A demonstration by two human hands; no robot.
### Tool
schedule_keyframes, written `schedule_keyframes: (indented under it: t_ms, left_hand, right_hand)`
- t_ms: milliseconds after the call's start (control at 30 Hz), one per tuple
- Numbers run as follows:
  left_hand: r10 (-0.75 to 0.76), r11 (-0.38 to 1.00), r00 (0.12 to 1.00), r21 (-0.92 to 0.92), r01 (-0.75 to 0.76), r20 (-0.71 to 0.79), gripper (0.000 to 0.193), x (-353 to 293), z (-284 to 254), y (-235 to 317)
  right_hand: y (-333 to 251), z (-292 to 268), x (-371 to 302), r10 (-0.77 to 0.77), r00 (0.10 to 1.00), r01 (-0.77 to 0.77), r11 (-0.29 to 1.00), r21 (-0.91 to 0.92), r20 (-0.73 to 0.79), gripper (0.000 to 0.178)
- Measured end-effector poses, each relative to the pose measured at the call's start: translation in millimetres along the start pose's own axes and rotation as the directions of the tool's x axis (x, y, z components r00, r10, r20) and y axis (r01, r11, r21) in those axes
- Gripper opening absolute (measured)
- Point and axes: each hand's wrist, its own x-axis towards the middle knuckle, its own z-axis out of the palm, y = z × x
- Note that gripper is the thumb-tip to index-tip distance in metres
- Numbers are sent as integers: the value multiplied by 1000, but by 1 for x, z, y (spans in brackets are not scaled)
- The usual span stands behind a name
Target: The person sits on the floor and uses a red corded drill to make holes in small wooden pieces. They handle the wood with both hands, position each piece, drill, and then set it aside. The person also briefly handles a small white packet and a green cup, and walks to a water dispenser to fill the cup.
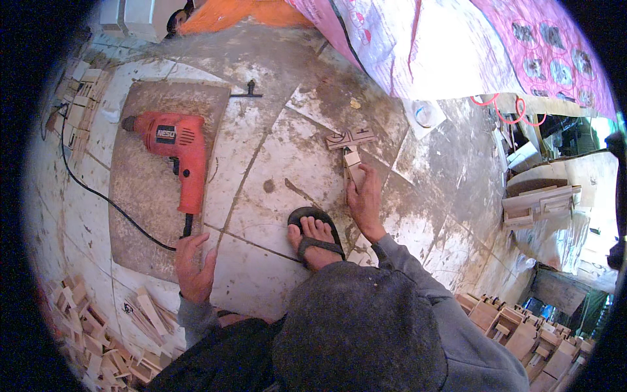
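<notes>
My right hand [367, 201] is closed on a small pale wooden piece [353, 157], held low over the tiles. At its far end lies or joins a flat wooden piece [353, 138] with dark marks; I cannot tell if the two are fixed together. My left hand [194, 266] is open, thumb apart, by the near right edge of a brown board [153, 219]. Its fingertips are close to the black cord [124, 210] of a red power drill [186, 150]; whether they touch it is unclear. The drill lies on its side on the board, chuck pointing left.
A black T-shaped piece [248, 93] lies beyond the board. Wooden pieces are heaped at lower left [88, 333], with assembled wooden parts at lower right [522, 340] and more at right [539, 206]. A pink-and-white sheet [431, 49] hangs at the top. My sandalled foot [317, 242] stands between my hands.
</notes>
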Motion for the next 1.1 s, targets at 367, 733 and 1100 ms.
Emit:
schedule_keyframes:
  t_ms: [367, 733, 1100]
  left_hand:
    - [126, 984, 972, -150, -97, 199, 29, 21, 41, 28]
    - [7, 966, 983, -254, 41, 184, 28, 12, 50, 20]
    - [-152, 675, 947, -670, 310, 284, 46, 33, 58, 33]
  right_hand:
    - [-3, -25, 26, 40, 997, -62, 929, 366, 66, 46]
    - [9, -42, 129, -393, 835, 351, 919, 178, 384, 56]
    - [-58, -45, 77, -83, 563, -487, 770, 412, 822, 46]
